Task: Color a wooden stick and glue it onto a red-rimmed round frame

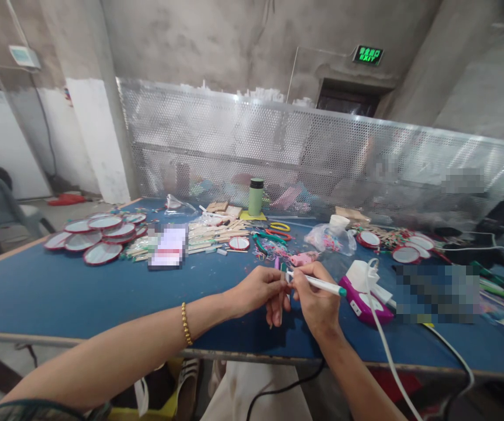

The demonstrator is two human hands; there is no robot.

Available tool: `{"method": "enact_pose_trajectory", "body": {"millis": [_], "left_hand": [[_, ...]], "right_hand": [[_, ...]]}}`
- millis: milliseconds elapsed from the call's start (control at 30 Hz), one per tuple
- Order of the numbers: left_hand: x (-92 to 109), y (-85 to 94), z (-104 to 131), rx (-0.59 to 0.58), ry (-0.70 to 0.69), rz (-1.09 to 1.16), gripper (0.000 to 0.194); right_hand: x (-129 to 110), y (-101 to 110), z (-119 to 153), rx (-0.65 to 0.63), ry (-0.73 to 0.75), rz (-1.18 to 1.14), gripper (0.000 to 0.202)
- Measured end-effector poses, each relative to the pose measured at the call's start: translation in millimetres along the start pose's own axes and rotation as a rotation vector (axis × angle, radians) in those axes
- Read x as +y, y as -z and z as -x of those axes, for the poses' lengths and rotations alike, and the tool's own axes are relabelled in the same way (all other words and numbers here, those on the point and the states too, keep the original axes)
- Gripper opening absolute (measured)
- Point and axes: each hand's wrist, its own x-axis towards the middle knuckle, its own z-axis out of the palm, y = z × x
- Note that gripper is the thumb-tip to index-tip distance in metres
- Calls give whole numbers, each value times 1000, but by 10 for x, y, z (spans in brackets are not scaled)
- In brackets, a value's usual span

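Above the front of the blue table, my two hands meet near the middle. My right hand (317, 295) is closed around a white marker (324, 285) with a green end; its tip points left toward my left hand. My left hand (263, 292) is closed in a pinch on a small piece, with a dark green part (283, 267) showing above the fingertips. The rest of that piece is hidden by the fingers. Just behind the hands lie a pink tool (304, 258) and tangled coloured strands (278, 250).
Red-rimmed round discs (103, 253) pile up at the left, beside a phone (168, 247) and wooden sticks (217, 234). A green bottle (255, 197) stands at the back. Right of my hands sits a purple power strip (366, 304) with white cables.
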Motion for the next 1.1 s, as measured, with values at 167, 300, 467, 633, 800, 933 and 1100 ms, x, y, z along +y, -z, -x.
{"method": "enact_pose_trajectory", "body": {"millis": [167,300,467,633,800,933,1100], "left_hand": [[-8,6,-4,1,8,-9,53],[-11,8,-8,5,12,0,52],[-3,5,-5,1,8,9,52],[23,-6,6,-2,14,-11,54],[19,-6,6,-11,6,-27,51],[9,-2,3,-18,-4,-28,49],[19,-4,3,-14,-2,-26,47]], "right_hand": [[-1,0,-11,-6,-4,13,20],[-21,-5,-7,16,-7,-14,20],[-42,-6,6,26,-8,-44,21],[-37,1,5,-8,20,-6,20],[-44,5,8,-33,29,-3,20],[-39,-1,8,-42,30,-9,21],[-31,-12,2,-38,44,1,20]]}}
